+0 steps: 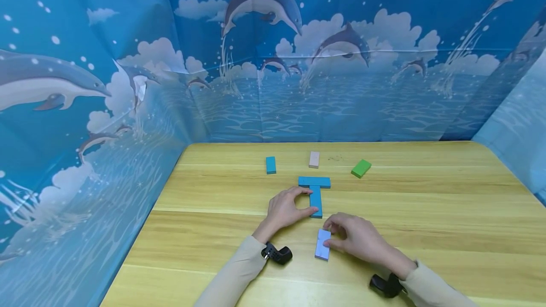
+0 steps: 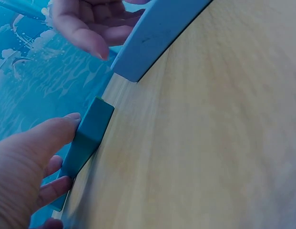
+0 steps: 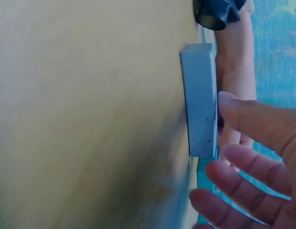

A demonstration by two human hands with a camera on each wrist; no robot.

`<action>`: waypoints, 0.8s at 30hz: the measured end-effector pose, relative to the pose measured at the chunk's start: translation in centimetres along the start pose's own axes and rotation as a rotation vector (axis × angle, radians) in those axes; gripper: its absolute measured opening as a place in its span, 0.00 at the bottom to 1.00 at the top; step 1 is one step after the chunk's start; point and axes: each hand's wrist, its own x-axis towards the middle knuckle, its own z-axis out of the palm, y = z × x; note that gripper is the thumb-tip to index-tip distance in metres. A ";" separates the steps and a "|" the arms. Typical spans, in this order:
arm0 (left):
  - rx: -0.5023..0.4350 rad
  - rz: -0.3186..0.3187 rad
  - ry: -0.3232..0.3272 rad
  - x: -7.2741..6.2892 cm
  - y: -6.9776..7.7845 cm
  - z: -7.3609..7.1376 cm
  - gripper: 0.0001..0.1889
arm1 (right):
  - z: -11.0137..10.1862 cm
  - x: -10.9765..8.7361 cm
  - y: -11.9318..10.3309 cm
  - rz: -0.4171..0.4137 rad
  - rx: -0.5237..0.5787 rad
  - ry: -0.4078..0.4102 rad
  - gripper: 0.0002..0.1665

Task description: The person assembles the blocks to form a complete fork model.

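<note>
Two blue blocks make a T: a crossbar block (image 1: 314,182) lies across the far end of an upright-running stem block (image 1: 316,203). My left hand (image 1: 286,208) is at the stem's left side, thumb on its near end and fingertips by the far end. In the left wrist view, the thumb and fingers touch the edge of that stem block (image 2: 88,138). Nearer me lies a lavender block (image 1: 323,245). My right hand (image 1: 357,236) is at its right, the thumb touching its edge. The other fingers spread beside the block (image 3: 200,102) in the right wrist view.
Farther back on the wooden table (image 1: 426,212) lie a small blue block (image 1: 270,165), a pale pink block (image 1: 314,159) and a slanted green block (image 1: 361,168). A dolphin-printed backdrop (image 1: 273,103) rises along the table's back and left edges. A black camera sits on each wrist.
</note>
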 end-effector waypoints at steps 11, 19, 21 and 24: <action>0.007 0.007 0.001 0.0 0.0 0.0 0.27 | 0.3 -1.9 -0.6 -0.222 -0.237 0.132 0.28; 0.002 -0.005 -0.012 0.1 0.0 -0.1 0.27 | 0.7 -2.1 -0.7 -0.245 -0.290 0.153 0.26; 0.001 -0.009 -0.017 0.1 0.0 -0.1 0.28 | 0.7 -2.0 -0.7 -0.241 -0.296 0.151 0.24; -0.003 -0.012 -0.023 0.1 0.0 -0.1 0.28 | 0.7 -1.8 -0.7 -0.233 -0.295 0.143 0.22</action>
